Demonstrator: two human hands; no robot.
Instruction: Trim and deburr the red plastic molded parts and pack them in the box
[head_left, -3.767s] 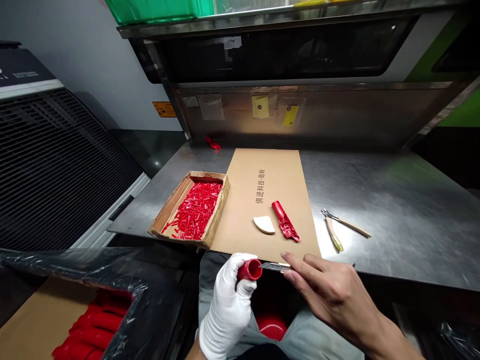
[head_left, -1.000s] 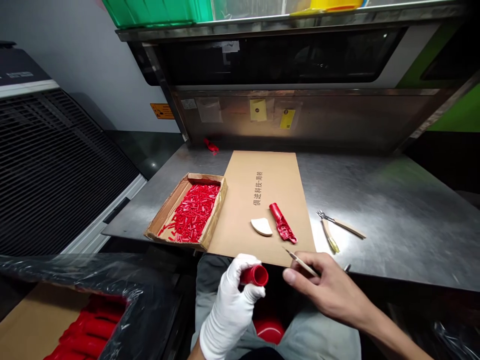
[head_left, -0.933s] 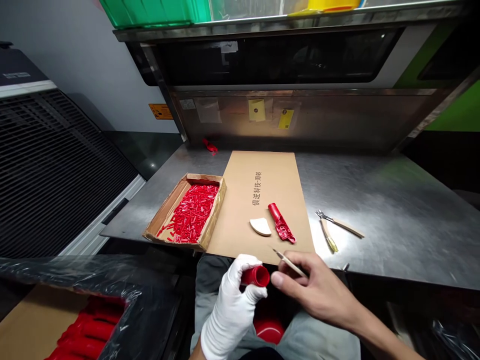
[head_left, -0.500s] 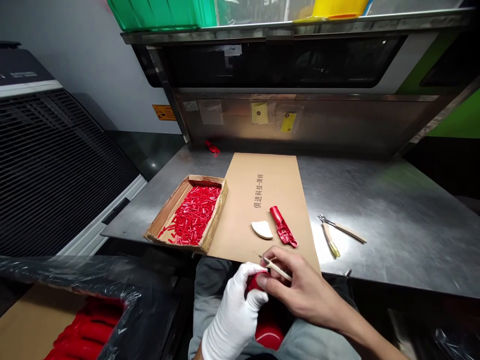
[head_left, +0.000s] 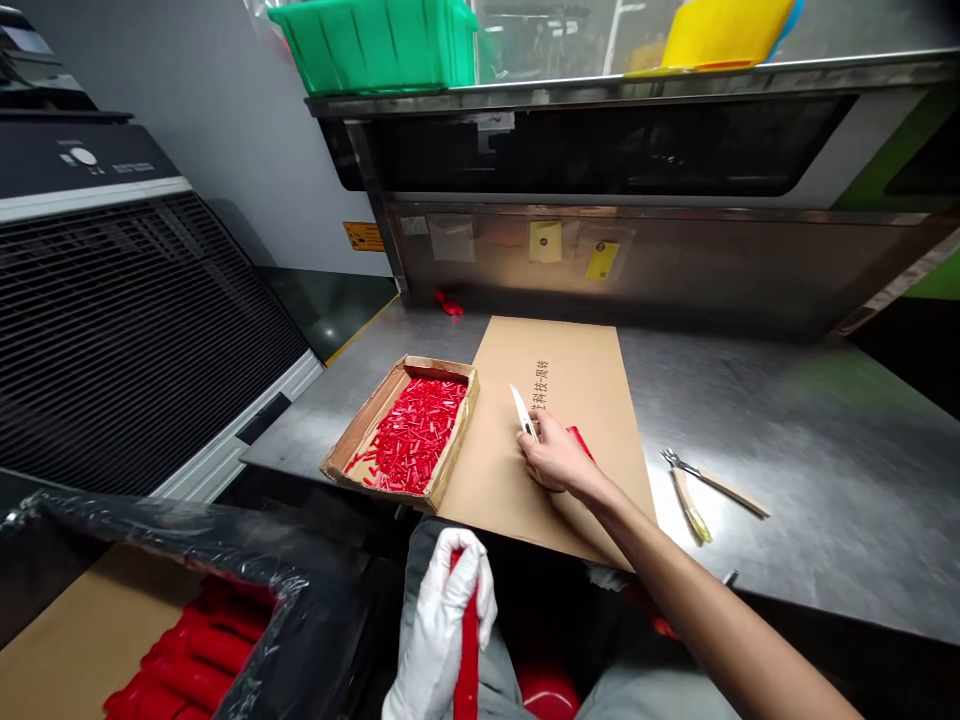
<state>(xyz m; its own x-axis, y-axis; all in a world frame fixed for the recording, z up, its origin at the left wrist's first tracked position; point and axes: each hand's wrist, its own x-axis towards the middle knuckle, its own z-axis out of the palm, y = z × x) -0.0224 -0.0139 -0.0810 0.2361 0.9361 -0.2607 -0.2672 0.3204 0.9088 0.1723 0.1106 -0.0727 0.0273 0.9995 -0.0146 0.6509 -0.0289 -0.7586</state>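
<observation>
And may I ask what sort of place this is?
Probably a factory workstation. It shows a metal bench, a cardboard tray of small red pieces, and, at the left, a plastic-lined box holding larger red parts.

Gloved left hand (head_left: pixel 435 630) low, fingers (head_left: pixel 463 575) curled; bare right hand (head_left: pixel 556 456) forward, forearm (head_left: pixel 675 572) extended.

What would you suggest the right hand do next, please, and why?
Probably lay the knife on the cardboard: the right hand holds it over the sheet, blade out, while the gloved left hand grips the red part away from it.
</observation>
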